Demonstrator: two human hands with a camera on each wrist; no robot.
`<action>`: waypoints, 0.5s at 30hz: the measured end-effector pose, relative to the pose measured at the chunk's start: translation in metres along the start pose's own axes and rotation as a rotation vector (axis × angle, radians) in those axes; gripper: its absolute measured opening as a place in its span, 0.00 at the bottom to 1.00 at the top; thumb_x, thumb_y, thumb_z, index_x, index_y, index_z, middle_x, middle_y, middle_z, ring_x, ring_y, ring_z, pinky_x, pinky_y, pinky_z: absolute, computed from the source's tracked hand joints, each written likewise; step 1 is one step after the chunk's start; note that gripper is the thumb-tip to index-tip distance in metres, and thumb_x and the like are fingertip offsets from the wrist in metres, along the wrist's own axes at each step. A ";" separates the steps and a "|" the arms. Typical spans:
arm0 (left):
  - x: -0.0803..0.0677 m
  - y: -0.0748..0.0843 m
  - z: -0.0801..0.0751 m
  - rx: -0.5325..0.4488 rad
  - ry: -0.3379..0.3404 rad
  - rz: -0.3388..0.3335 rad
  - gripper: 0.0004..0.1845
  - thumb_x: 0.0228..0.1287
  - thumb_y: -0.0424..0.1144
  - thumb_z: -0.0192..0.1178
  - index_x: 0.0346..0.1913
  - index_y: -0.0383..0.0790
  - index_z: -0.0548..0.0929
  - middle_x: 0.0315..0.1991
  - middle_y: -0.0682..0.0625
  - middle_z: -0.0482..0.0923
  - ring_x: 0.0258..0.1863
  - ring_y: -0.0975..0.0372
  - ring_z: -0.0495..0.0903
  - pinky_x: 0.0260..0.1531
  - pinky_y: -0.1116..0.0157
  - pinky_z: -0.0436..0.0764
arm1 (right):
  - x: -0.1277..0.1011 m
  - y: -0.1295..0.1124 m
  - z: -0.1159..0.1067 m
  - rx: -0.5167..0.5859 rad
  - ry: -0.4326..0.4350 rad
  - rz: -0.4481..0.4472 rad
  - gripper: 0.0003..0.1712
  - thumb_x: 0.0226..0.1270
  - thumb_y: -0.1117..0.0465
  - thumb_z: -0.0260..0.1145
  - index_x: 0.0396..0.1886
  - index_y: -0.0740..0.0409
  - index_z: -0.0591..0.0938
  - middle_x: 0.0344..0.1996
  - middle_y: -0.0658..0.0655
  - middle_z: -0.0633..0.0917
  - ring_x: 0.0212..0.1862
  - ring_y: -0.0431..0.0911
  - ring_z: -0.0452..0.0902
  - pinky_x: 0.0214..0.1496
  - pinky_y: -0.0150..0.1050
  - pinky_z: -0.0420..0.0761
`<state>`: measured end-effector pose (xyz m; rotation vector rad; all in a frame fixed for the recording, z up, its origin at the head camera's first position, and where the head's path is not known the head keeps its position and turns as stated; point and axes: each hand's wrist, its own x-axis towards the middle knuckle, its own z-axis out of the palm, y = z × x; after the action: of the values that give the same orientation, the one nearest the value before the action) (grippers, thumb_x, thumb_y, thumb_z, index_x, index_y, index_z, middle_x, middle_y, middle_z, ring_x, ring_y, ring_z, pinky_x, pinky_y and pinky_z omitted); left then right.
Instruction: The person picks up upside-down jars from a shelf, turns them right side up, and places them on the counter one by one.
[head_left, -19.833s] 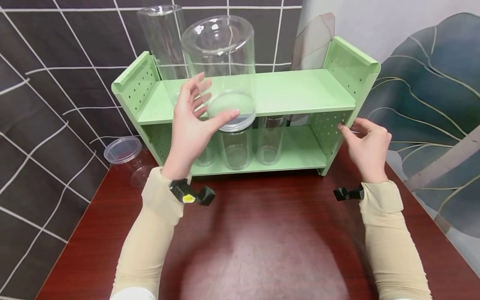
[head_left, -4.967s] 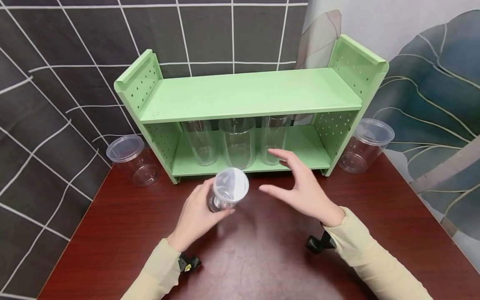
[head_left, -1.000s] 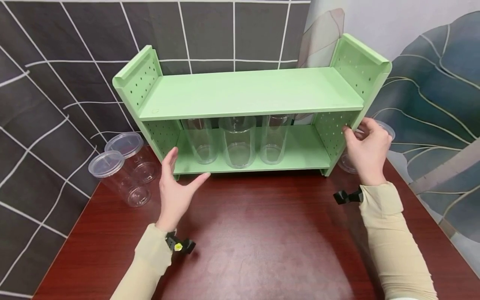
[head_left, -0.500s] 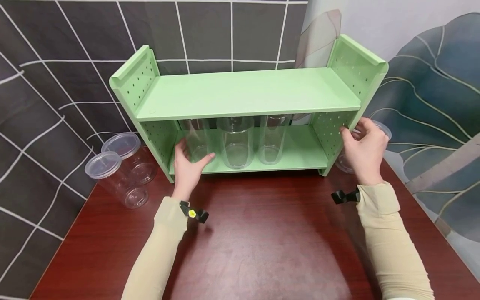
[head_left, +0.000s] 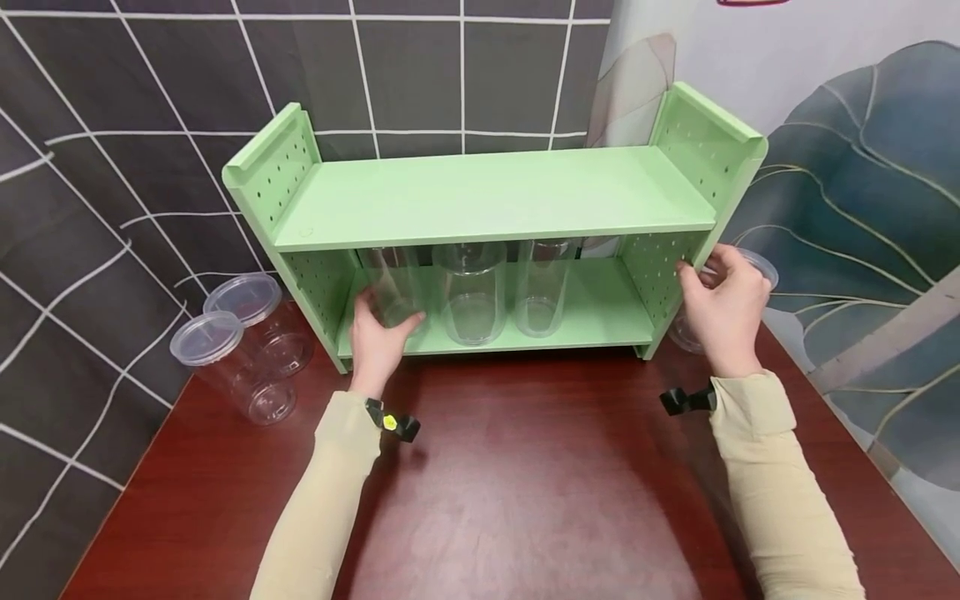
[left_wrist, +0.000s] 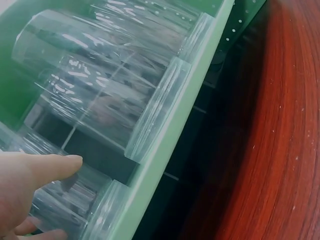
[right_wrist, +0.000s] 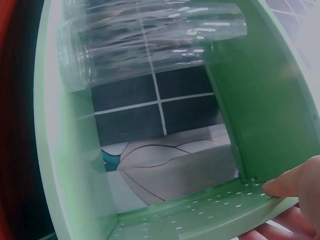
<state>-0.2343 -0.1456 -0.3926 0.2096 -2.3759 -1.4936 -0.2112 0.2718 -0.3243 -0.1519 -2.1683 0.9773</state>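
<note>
My left hand (head_left: 378, 343) reaches into the lower level of the green shelf rack (head_left: 495, 196), thumb and fingers curled round the leftmost clear plastic jar (head_left: 395, 279). In the left wrist view, the thumb (left_wrist: 55, 167) lies across that jar's wall. Beside it stand a wider clear jar (head_left: 472, 296) and a narrow one (head_left: 542, 292). My right hand (head_left: 723, 312) pinches the front edge of the rack's right side panel (head_left: 652, 279), its thumb on the inner, perforated face.
Two lidded clear jars, a narrow one (head_left: 206, 340) and a wide one (head_left: 247, 298), stand left of the rack on the dark red table (head_left: 525, 483). Another jar (head_left: 757, 265) is partly hidden behind my right hand. A dark tiled wall (head_left: 420, 75) rises behind.
Earlier, jars stood on the top level; they are gone from it. My left hand set a lidded jar down at the left, then moved to the lower-level jar. My right hand took the side panel.
</note>
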 end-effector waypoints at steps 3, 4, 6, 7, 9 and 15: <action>-0.003 -0.002 0.000 0.006 -0.009 -0.007 0.48 0.57 0.47 0.76 0.76 0.39 0.62 0.70 0.42 0.69 0.66 0.48 0.71 0.63 0.52 0.73 | -0.003 0.001 -0.001 0.000 -0.012 0.006 0.20 0.69 0.57 0.69 0.57 0.62 0.85 0.50 0.57 0.88 0.49 0.46 0.86 0.50 0.31 0.82; -0.003 -0.003 0.001 0.004 -0.010 -0.005 0.48 0.57 0.47 0.76 0.75 0.39 0.62 0.70 0.42 0.70 0.66 0.49 0.71 0.63 0.52 0.73 | -0.004 0.001 -0.001 -0.001 -0.012 0.007 0.20 0.69 0.57 0.69 0.57 0.62 0.85 0.50 0.57 0.88 0.49 0.45 0.86 0.50 0.31 0.82; -0.004 -0.003 0.000 -0.004 -0.009 0.002 0.47 0.57 0.47 0.76 0.75 0.40 0.63 0.69 0.43 0.70 0.66 0.49 0.71 0.62 0.52 0.73 | -0.004 0.001 0.000 0.000 -0.005 0.001 0.20 0.69 0.57 0.69 0.57 0.61 0.85 0.49 0.57 0.88 0.48 0.44 0.86 0.49 0.30 0.82; -0.004 -0.003 0.000 -0.012 -0.009 0.006 0.47 0.57 0.47 0.77 0.75 0.40 0.63 0.69 0.43 0.70 0.66 0.50 0.71 0.62 0.53 0.73 | -0.003 0.001 0.000 -0.002 0.000 -0.004 0.19 0.69 0.58 0.69 0.56 0.61 0.86 0.49 0.57 0.88 0.48 0.43 0.86 0.49 0.30 0.82; -0.005 -0.003 -0.001 -0.032 -0.009 0.014 0.47 0.56 0.46 0.77 0.75 0.40 0.63 0.69 0.43 0.70 0.66 0.50 0.71 0.62 0.54 0.74 | -0.002 0.001 0.000 -0.003 0.009 -0.011 0.19 0.69 0.58 0.69 0.56 0.61 0.86 0.48 0.57 0.89 0.47 0.41 0.86 0.49 0.29 0.82; -0.010 -0.004 -0.006 -0.109 -0.023 0.039 0.46 0.56 0.42 0.78 0.74 0.37 0.64 0.69 0.42 0.69 0.66 0.51 0.71 0.65 0.58 0.72 | 0.001 0.001 0.001 -0.011 0.009 -0.007 0.19 0.70 0.57 0.69 0.56 0.61 0.86 0.49 0.56 0.88 0.48 0.43 0.86 0.49 0.30 0.82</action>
<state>-0.2231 -0.1493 -0.3954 0.1198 -2.2943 -1.6095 -0.2122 0.2727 -0.3252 -0.1538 -2.1652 0.9588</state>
